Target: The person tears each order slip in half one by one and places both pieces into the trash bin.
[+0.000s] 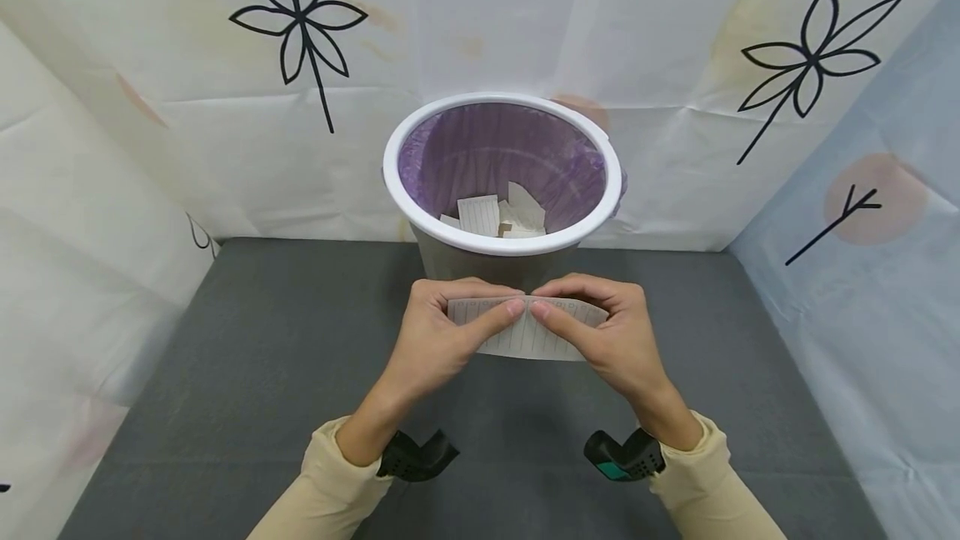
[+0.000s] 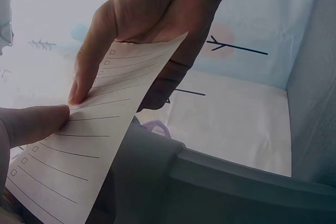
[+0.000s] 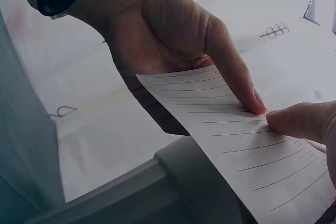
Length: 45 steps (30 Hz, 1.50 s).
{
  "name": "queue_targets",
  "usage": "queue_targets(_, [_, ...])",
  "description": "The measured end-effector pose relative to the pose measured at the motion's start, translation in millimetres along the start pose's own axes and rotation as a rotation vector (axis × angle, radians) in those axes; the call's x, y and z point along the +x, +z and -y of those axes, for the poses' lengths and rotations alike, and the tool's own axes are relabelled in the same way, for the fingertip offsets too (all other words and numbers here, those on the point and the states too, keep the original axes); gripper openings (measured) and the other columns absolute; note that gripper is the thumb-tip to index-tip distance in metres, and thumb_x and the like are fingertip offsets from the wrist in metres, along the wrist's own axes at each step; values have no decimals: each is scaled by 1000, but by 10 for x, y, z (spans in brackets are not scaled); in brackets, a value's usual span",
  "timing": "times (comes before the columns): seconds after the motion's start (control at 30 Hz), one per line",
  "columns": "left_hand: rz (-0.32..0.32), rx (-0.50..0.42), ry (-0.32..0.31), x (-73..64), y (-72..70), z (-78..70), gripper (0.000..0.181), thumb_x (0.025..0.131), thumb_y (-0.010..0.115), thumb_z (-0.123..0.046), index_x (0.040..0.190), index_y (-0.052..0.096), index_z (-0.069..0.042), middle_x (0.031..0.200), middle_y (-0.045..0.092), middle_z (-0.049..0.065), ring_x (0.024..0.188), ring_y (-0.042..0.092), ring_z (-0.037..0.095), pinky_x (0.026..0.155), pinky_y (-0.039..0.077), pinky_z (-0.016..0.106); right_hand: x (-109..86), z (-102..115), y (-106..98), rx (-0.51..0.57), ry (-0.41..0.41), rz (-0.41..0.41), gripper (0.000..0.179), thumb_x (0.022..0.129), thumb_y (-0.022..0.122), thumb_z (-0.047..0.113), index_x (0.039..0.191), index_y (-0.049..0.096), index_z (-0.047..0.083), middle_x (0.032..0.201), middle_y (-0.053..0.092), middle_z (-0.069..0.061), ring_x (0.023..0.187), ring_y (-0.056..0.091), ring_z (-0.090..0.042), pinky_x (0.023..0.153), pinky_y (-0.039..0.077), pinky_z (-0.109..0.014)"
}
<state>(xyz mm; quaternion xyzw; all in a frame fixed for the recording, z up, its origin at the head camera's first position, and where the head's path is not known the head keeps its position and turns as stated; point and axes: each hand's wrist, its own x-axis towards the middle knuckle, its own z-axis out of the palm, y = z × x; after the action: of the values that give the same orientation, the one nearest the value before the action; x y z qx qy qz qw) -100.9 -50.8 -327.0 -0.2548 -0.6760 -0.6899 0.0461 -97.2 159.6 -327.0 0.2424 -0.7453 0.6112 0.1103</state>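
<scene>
Both hands pinch one lined sheet of paper by its long upper edge, thumbs on the near face and fingers behind. Small checkboxes run along that edge. The left hand and the right hand have their thumb tips almost meeting at the middle. In the wrist views the paper looks slightly bowed, and I see no tear in it. Just beyond the hands stands a bin with a white rim and a purple liner. Paper pieces lie inside it.
A dark grey table top lies under the hands and the bin. Pale printed cloth hangs behind, with more cloth at the left and right sides. A black wrist device sits on each wrist.
</scene>
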Motion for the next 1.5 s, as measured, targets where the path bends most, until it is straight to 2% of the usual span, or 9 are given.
queue_targets(0.33, [3,23,31,28,-10,-32,10,91,76,-7,99,81,-3,95,77,0,92,73,19,83,57,39,53,23,13,-17,-69,5,13,86,76,-6,95,78,4,90,75,-7,84,70,-22,78,55,-31])
queue_targets(0.6, [9,42,57,59,-48,-34,8,89,77,-5,95,81,-2,91,78,1,88,74,19,80,58,39,102,51,-2,-28,-121,49,13,85,77,-5,94,77,4,88,75,-10,80,70,-20,72,56,-29])
queue_targets(0.87, [-10,106,64,103,-66,-47,5,87,77,-8,89,81,-6,84,77,-5,84,72,16,80,55,36,172,96,-21,-57,-170,123,11,86,77,-4,93,77,5,87,74,-9,80,71,-19,81,59,-34])
queue_targets(1.0, [-26,133,53,115,-56,-52,5,87,76,-8,87,81,-6,82,76,-4,83,70,15,79,54,35,200,111,-14,-79,-200,134,10,87,77,-2,91,77,7,85,74,-7,80,72,-18,81,59,-38])
queue_targets(1.2, [-62,140,-9,124,-29,-56,6,86,74,-7,85,80,-5,82,76,-3,84,67,15,74,51,32,203,97,22,-86,-254,91,17,82,77,-10,90,78,5,85,75,-4,78,72,-18,79,59,-33])
queue_targets(1.33, [-58,80,-86,132,-24,-67,7,86,73,-7,86,80,-5,82,76,-1,78,68,17,67,52,30,204,77,41,-84,-319,60,12,84,78,-7,90,78,3,84,75,-5,76,71,-17,76,59,-28])
queue_targets(1.43, [-48,22,-143,137,-20,-83,8,87,73,-7,87,80,-3,84,76,3,77,68,19,66,53,30,209,73,50,-86,-367,42,3,88,77,1,90,78,2,84,75,-5,75,71,-16,73,57,-24])
queue_targets(1.5, [-44,-24,-174,142,-15,-96,9,87,73,-6,88,79,0,85,76,6,77,68,21,66,54,31,213,76,55,-86,-392,33,3,87,77,0,90,78,2,84,75,-6,74,70,-16,71,56,-23])
